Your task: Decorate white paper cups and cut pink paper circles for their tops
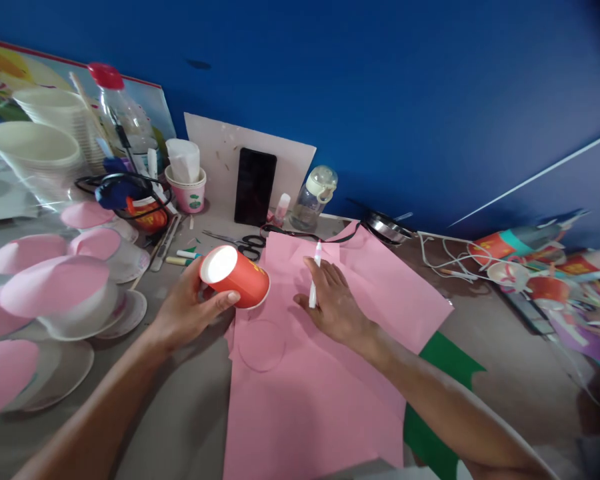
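My left hand (193,307) is wrapped round a red paper cup (245,279), tilted on its side with its pale round end toward the upper left. A white marker (318,267) stands nearly upright in my right hand (337,303), between the thumb and the fingers. Beneath both hands lie overlapping sheets of pink paper (310,400). One sheet bears a drawn circle (261,345), just below the cup.
Several paper cups with pink tops (55,287) crowd the left. Black-handled scissors (250,245), a black phone (255,187) and a clear bottle (310,200) stand or lie behind. Green paper (447,367) lies under my right forearm; white cables (447,257) tangle at right.
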{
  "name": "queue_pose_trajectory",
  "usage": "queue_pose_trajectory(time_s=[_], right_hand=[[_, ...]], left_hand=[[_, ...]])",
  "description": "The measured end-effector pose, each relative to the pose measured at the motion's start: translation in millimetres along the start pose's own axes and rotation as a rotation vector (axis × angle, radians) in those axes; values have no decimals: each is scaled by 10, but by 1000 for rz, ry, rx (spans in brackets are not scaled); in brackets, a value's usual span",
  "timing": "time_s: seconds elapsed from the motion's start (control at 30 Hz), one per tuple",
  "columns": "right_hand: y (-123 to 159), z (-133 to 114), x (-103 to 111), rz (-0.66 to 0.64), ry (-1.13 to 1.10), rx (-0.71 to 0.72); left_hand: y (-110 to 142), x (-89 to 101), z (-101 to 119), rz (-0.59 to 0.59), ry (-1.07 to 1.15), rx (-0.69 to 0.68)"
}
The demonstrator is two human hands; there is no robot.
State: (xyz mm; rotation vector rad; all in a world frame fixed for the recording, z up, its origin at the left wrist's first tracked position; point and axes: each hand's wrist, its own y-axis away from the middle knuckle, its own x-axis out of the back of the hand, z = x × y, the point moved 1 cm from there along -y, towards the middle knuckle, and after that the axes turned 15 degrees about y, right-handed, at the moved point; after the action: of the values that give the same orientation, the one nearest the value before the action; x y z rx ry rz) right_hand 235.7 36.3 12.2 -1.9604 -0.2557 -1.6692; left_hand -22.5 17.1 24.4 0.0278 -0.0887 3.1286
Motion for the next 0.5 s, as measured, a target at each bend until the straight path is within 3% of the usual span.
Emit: queue_pose_trajectory(time_s=[0.1, 0.17, 0.3, 0.5], right_hand=[[145, -45, -174, -60, 64, -91], [218, -84, -297, -97, 66, -56], [207, -114, -392, -117, 34, 185], [-81, -10, -390, -122, -85, 581]], left_hand=[[-5, -22, 31, 0, 44, -42], [-2, -37, 40, -4, 54, -71], [17, -53, 9, -27, 86, -96], [101, -35, -64, -131, 107, -159]])
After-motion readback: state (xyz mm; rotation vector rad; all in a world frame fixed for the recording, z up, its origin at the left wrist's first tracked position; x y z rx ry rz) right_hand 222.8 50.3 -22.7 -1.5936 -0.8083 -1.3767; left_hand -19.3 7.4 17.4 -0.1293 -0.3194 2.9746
